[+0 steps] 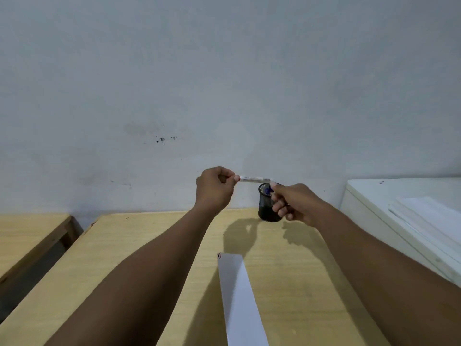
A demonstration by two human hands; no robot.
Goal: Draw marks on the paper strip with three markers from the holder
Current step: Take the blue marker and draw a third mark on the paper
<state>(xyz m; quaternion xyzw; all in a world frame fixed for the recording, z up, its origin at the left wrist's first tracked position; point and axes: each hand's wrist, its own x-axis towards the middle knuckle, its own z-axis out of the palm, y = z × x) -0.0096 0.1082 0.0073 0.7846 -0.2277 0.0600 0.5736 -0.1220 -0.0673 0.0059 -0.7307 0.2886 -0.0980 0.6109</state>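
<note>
above the far edge of the one wooden table (154,258), two hands share one white marker (253,179), held level. left hand (214,189) pinches its 9 o'clock end, fingers closed; right hand (296,204) pinches its 3 o'clock end, by one black mesh holder (265,211). one paper strip (239,300) lies at 6 o'clock, two small marks at its far corner.

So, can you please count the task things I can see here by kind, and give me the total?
Markers: 2, a white one held level between both hands, and one with a blue end standing in the holder; more may be hidden inside
Mesh holder: 1
Paper strip: 1
Total: 4
</note>
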